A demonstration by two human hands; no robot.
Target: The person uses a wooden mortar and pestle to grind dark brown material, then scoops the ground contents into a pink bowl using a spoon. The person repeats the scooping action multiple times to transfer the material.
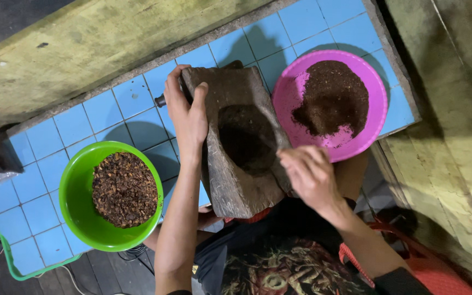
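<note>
Nearby, pink bowl of dark powder.

Harsh overhead light, dim blurred edges.

A rough, matt wooden mortar sits on the glossy blue-tiled bench, between smooth plastic bowls, green and pink.

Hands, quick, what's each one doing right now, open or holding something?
Left hand: closed on the far edge of the wooden mortar block.
Right hand: at the block's near right edge; its grip cannot be told.
</note>
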